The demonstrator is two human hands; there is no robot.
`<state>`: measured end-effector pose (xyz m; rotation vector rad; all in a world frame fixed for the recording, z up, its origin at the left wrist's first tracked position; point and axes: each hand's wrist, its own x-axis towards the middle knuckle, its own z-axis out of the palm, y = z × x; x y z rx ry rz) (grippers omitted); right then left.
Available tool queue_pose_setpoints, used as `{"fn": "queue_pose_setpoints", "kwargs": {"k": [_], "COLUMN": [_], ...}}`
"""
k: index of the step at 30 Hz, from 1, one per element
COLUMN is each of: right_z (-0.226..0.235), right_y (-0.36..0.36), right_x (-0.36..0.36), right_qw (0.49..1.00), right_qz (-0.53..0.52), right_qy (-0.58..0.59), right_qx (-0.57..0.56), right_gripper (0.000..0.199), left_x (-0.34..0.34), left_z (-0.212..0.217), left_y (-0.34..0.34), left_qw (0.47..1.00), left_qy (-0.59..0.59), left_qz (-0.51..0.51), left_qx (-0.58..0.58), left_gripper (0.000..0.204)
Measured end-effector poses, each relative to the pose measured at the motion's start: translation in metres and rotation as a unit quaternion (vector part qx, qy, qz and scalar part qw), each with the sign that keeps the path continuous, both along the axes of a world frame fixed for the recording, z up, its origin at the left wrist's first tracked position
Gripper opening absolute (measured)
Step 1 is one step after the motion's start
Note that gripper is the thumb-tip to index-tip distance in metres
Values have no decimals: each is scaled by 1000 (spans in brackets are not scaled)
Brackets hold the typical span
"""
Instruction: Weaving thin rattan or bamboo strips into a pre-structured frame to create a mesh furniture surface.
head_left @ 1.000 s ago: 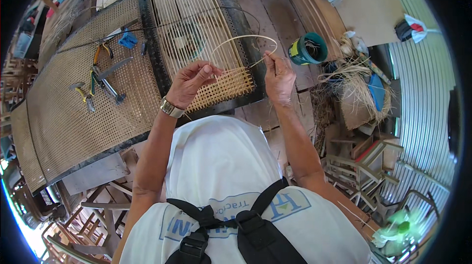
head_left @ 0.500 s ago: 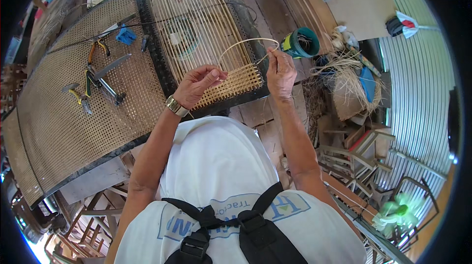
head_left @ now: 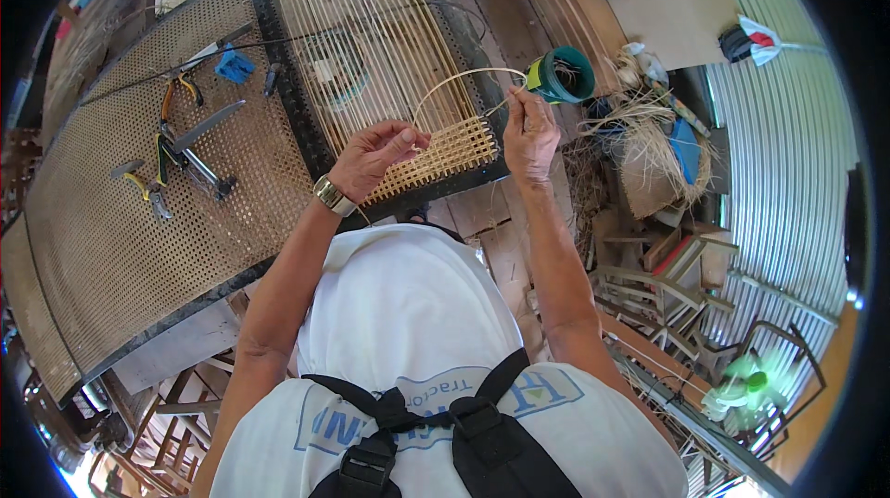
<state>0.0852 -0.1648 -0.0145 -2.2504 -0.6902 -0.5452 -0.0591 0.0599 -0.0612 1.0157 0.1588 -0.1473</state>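
Left hand [head_left: 375, 153] hovers palm-up over the woven patch [head_left: 436, 157], fingers curled and thumb pressed to the fingertips, pinching one end of the cane strand [head_left: 454, 79]; right hand [head_left: 528, 132] is raised at the frame's edge, fingers bunched, pinching the strand's other end; between the two hands the pale strand arches upward in a thin loop over the upright canes of the dark-framed panel [head_left: 371, 44]; just beyond the right hand stands a green cup [head_left: 561, 74]; pliers [head_left: 181, 141] lie well apart to the left on the finished mesh.
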Motion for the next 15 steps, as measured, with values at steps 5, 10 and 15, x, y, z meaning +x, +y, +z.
{"fn": "queue_pose_setpoints", "kwargs": {"k": [5, 10, 15], "right_z": [-5, -11, -40], "right_y": [3, 6, -3], "right_x": [-3, -13, -6], "right_qw": [1000, 998, 995], "right_qz": [-1, 3, 37], "right_qy": [16, 62, -67], "right_qx": [10, 12, -65], "right_gripper": [9, 9, 9], "left_x": [-1, -3, 0], "left_z": [-2, -1, 8], "left_y": [-1, 0, -3], "left_qw": [1000, 1000, 1000], "left_qy": [-9, -8, -6], "left_qz": [-4, -2, 14], "left_qx": [0, 8, 5], "left_gripper": [23, 24, 25]}}
